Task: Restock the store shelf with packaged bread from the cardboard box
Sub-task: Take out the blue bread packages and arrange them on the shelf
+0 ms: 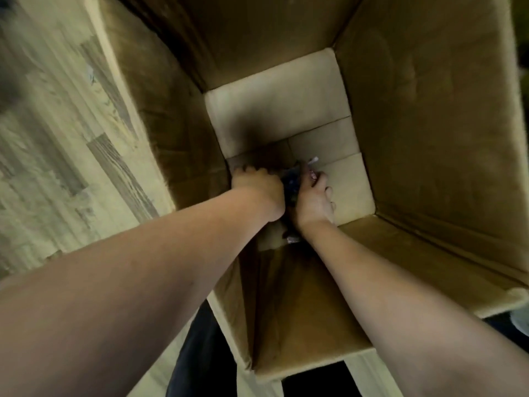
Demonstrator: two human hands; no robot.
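1. The left hand [257, 187] is deep in the box, just left of centre frame. Its back faces up and its fingers curl down over the left side of a dark bread package [290, 186]; the fingertips are hidden.
2. The right hand [313, 202] clamps the package's right side, thumb on top near the crimped end. The other fingers are partly out of sight.
3. The package lies sandwiched between the two hands on the bottom of the cardboard box [429, 110]. Its long axis runs up and down the frame, tilted slightly right, with one pale crimped end above the hands and one below. Both hands look equally near and touch it, so I'd judge the next move is a straight lift up between the tall walls.
4. Count: one package visible, one box, two hands. The rest of the box bottom shows bare flaps.
5. Farther out, wood-pattern floor [57, 124] fills the left of the frame. No shelf is in view.
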